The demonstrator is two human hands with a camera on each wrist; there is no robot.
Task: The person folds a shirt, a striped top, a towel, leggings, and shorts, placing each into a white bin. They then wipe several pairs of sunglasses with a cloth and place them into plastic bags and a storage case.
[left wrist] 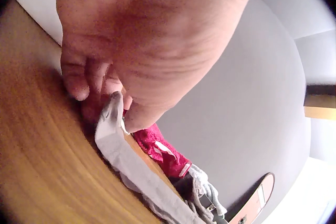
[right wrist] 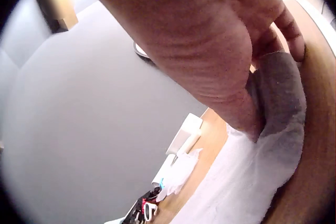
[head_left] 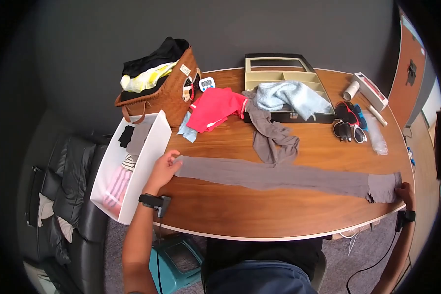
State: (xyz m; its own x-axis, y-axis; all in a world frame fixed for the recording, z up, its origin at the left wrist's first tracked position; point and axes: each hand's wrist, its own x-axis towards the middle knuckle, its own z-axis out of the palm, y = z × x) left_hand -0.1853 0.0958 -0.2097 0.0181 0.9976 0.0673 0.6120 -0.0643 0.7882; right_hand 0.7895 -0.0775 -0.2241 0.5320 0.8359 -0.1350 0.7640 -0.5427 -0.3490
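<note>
A long grey stocking (head_left: 274, 175) lies stretched flat across the front of the table, its paler, wider top at the right. My left hand (head_left: 164, 169) pinches the narrow end between thumb and fingers, as the left wrist view shows that tip (left wrist: 111, 116) at the fingertips. At the far right, my right hand (head_left: 405, 193) grips the wide end; in the right wrist view the dark cuff (right wrist: 281, 85) sits between thumb and fingers. A second grey stocking (head_left: 274, 137) lies crumpled behind the middle, trailing from the compartment box.
A white bin (head_left: 154, 152) of folded clothes stands left, a brown basket (head_left: 174, 93) of clothes behind it. Red cloth (head_left: 215, 110), an open compartment box (head_left: 264, 77) with light-blue cloth (head_left: 289, 95), and several sunglasses (head_left: 345, 130) occupy the back and right.
</note>
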